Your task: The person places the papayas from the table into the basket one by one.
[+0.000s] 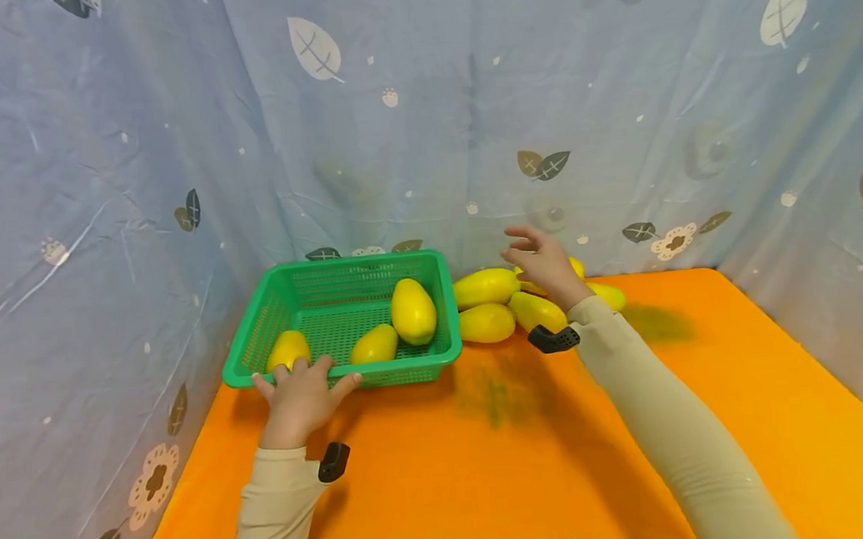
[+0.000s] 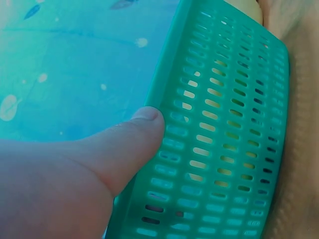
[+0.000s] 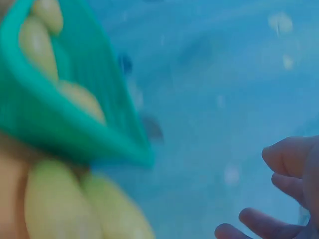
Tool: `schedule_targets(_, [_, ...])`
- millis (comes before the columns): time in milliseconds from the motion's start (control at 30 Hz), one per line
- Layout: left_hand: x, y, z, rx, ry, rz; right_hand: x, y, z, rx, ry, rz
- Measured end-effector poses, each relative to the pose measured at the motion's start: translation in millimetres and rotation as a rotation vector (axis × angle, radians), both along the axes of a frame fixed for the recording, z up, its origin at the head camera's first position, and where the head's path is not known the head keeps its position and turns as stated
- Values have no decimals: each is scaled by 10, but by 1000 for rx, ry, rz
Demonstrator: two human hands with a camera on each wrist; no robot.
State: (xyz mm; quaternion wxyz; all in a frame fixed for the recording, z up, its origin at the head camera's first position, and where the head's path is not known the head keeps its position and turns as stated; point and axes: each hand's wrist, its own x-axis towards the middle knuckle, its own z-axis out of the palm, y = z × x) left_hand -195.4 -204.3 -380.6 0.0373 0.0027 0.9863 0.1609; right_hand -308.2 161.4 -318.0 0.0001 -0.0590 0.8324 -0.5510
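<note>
My left hand (image 1: pixel 301 402) holds the near rim of a green plastic basket (image 1: pixel 379 375) at its left part. In the left wrist view its thumb (image 2: pixel 144 132) lies against the outside of the slotted wall. Inside the basket are three yellow mango-like fruits: one upright at the right (image 1: pixel 414 312), one by the near wall (image 1: pixel 374 345) and one at the left corner (image 1: pixel 289 346), close to my fingers. My right hand (image 1: pixel 547 268) is raised over a group of longish yellow fruits (image 1: pixel 486 323), its fingers loosely bent with nothing between them.
The group of several yellow fruits lies against the basket's right side on an orange table (image 1: pixel 491 482). A pale blue curtain (image 1: pixel 422 136) with leaf prints hangs behind and at both sides. Each wrist wears a black camera mount, such as the right one (image 1: pixel 553 339).
</note>
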Motion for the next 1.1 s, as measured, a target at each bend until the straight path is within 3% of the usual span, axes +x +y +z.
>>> schedule_targets(100, [1, -6, 2, -6, 8, -2, -69, 280, -136, 98, 7, -16])
schedule_targets(200, [10, -16, -7, -16, 12, 1, -121, 457, -375, 195, -11, -6])
schedule_targets(333, [20, -13, -27, -26, 15, 6, -135, 566, -679, 245, -98, 57])
schedule_targets(467, [21, 8, -33, -27, 25, 7, -112, 625, -856, 280, -159, 128])
schedule_targets(700, [20, 12, -6, -19, 32, 12, -85, 704, -930, 241, -181, 150])
schedule_targets(1100, [24, 3, -14, -24, 30, 16, -41, 739, -1037, 154, -174, 79])
